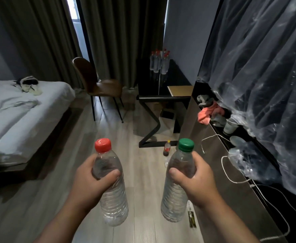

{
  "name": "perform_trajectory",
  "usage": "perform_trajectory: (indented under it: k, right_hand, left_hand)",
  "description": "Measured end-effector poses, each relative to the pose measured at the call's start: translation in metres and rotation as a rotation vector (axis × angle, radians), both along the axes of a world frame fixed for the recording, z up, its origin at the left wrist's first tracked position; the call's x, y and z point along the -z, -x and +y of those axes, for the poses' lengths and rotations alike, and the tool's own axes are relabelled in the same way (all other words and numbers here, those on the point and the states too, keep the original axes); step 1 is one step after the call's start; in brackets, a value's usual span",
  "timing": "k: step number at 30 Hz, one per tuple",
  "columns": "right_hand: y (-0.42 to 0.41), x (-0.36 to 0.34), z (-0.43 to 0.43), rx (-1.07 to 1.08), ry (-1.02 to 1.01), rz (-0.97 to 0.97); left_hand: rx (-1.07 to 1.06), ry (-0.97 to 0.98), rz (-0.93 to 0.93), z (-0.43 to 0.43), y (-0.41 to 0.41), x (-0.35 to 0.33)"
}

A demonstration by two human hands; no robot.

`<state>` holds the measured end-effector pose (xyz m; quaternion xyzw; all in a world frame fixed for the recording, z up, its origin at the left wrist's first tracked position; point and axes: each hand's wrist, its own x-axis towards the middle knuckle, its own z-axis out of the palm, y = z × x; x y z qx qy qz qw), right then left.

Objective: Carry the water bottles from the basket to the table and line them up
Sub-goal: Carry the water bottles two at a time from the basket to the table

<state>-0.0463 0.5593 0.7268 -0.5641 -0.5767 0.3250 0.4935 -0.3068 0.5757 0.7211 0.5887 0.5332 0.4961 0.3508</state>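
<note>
The left hand (91, 178) is gripping a red-capped bottle (112, 190) around its upper body, and the right hand (194, 179) is gripping a green-capped bottle (177, 190) the same way, fingers wrapped behind and thumb lying across the front. Both bottles are being carried close to upright, caps up, side by side but apart, above the wooden floor. The black table (163, 98) is lying straight ahead and a little to the right, well apart from both hands, so I judge the coming move to be a walk forward rather than a reach. The right hand is on the table's side and looks slightly the nearer. At the table's far end, beside the curtain, a cluster of red-capped bottles (158, 63) is standing upright and packed close; how many there are I cannot tell. A tan board (179, 90) is resting at the near right corner. Each carried bottle is looking nearly full of clear water. The basket is not showing in this view. A small cola bottle (166, 149) is standing on the floor by the table's foot — likely something to step around. To the right, an open cabinet shelf (212, 113) is holding crumpled cloths and cups, while a brown chair (98, 83) and a bed (20, 106) are lying to the left.
</note>
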Motion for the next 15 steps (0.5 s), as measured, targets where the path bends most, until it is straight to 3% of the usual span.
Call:
perform_trajectory:
  k: [15]
  right_hand:
    - [0.019,0.003,0.268,0.088,-0.032,-0.129]
  left_hand:
    - [0.025,-0.008,0.002,0.286,0.026,0.011]
